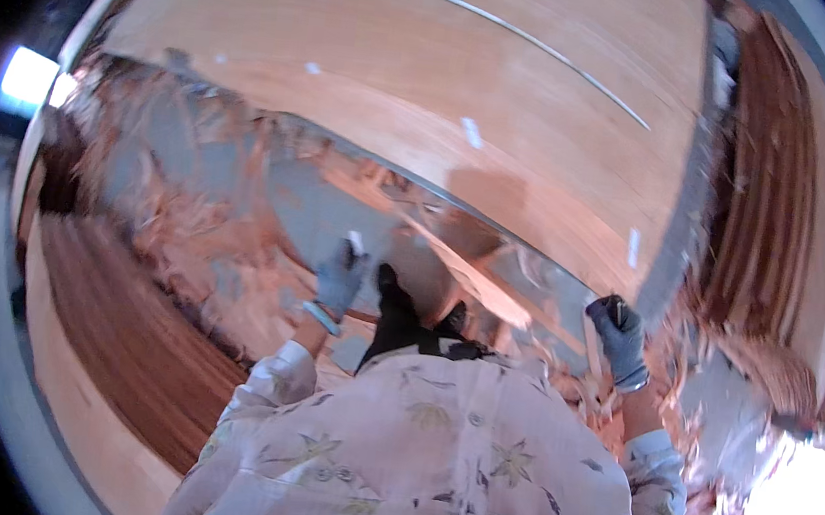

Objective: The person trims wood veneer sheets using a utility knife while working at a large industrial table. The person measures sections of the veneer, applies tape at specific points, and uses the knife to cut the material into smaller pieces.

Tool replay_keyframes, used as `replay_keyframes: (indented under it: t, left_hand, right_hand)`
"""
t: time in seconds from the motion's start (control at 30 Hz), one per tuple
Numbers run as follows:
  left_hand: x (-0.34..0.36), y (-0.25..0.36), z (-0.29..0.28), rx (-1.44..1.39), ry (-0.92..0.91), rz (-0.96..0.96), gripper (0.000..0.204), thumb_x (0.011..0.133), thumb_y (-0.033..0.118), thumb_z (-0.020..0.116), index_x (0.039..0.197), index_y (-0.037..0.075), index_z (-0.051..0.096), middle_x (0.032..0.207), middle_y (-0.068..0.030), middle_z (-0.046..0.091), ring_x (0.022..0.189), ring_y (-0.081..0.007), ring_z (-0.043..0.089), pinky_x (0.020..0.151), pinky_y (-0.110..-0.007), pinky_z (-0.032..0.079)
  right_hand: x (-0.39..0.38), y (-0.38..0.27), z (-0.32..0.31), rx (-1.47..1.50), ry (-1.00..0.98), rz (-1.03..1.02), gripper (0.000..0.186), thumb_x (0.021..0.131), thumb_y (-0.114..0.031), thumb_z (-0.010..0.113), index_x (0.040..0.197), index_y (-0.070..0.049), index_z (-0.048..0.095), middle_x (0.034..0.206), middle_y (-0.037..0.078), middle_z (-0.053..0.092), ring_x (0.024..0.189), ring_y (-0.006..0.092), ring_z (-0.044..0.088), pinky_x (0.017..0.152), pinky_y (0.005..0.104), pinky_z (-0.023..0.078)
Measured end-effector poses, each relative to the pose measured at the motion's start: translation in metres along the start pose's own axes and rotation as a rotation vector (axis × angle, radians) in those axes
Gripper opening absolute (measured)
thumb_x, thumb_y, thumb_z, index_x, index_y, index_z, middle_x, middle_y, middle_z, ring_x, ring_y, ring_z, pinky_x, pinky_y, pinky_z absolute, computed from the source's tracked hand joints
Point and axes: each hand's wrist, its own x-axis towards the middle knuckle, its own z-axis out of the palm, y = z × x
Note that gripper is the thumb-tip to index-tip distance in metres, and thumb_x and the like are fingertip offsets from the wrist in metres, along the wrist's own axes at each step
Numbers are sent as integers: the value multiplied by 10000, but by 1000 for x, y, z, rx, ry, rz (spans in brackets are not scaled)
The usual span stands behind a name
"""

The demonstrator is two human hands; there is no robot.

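Note:
A big pale veneer sheet (420, 87) lies spread in front of me, with its near edge running from the upper left down to the right. My right hand (619, 338), in a grey glove, grips that near edge at the right; something small and dark shows at its fingers. My left hand (339, 278), also gloved, is raised over the floor just short of the sheet's edge and pinches a small white piece (355, 242) at its fingertips. My dark shoes (397, 311) stand between the two hands.
Torn veneer scraps (187, 204) litter the grey floor under and before the sheet. A stack of dark brown veneer (122, 338) lies at my left and another stack (779, 216) at the right. A thin metal strip (517, 27) crosses the sheet's far part.

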Motion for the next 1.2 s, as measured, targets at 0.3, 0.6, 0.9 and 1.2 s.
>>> replay_keyframes:
  t: [0.3, 0.6, 0.9, 1.2]
  left_hand:
    - [-40, 138, -74, -886, -353, -213, 233, 886, 198, 564, 956, -20, 605, 772, -24, 584, 626, -74, 556, 571, -211, 470]
    - [-46, 44, -147, -990, -9, -344, 134, 843, 131, 620, 896, 12, 650, 733, 25, 582, 640, -47, 503, 567, -216, 412]
    - [-7, -85, -234, -802, 243, -400, 111, 796, 114, 639, 817, 14, 595, 721, -28, 577, 656, -109, 534, 593, -264, 451]
    - [86, -163, -338, -831, 368, -407, 91, 840, 72, 596, 894, 0, 610, 787, -21, 586, 669, -92, 537, 589, -221, 458]
  right_hand:
    - [50, -84, 208, 80, -694, -369, 292, 839, -78, 607, 1123, -28, 558, 1065, 68, 603, 915, 149, 567, 825, 267, 453]
    - [68, -138, 340, -10, -1045, -47, 340, 814, -95, 634, 1129, 5, 553, 1054, 110, 629, 946, 151, 595, 776, 291, 482]
    - [116, -168, 483, -276, -1000, -337, 262, 839, -201, 605, 1064, -68, 621, 891, 99, 621, 833, 188, 586, 773, 304, 452]
    - [212, -207, 517, 470, -364, 334, 148, 882, -194, 546, 948, -78, 610, 793, 0, 613, 548, 43, 464, 462, 169, 333]
